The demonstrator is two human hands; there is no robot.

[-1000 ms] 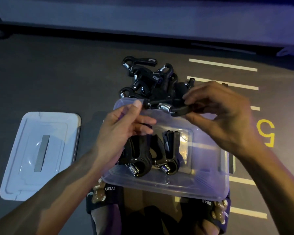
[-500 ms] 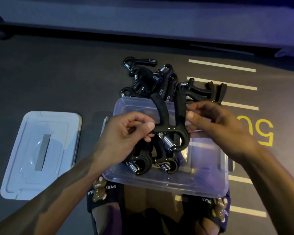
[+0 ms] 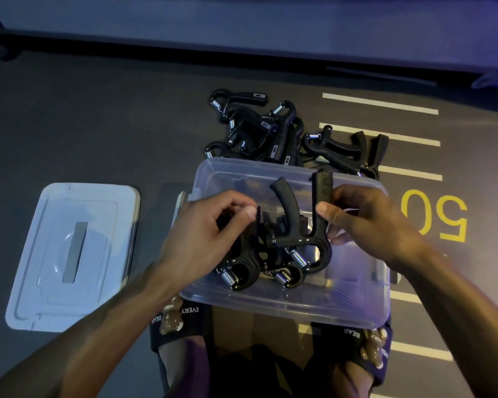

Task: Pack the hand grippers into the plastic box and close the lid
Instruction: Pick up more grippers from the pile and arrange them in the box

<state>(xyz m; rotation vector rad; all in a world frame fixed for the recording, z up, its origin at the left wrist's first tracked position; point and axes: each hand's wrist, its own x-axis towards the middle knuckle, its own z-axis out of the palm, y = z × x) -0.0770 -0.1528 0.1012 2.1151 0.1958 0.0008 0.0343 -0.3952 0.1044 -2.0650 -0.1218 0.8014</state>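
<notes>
Person is seated on the floor, plastic box [image 3: 285, 305] just in front of the feet, lid [image 3: 72, 254] off and lying well apart to the left. Right hand [image 3: 365, 225] is the grip on the hand gripper [image 3: 302, 225] in play: thumb and fingers pinch its right handle, the one standing upright. The gripper sits over the middle of the box, long axis near vertical, handles pointing up and away, spring end down and toward the person, just beside two packed grippers [image 3: 259, 271] lying at the box's near-left. Left hand [image 3: 210, 234] has fingers curled, pinching what looks like a small black part at the gripper's left side; cannot tell exactly what. The next move likely turns on tipping the handles down so it lies flat to the right of the packed pair. Right hand is nearer that free space. A loose pile [image 3: 270, 133] waits on the floor just beyond the far rim.
</notes>
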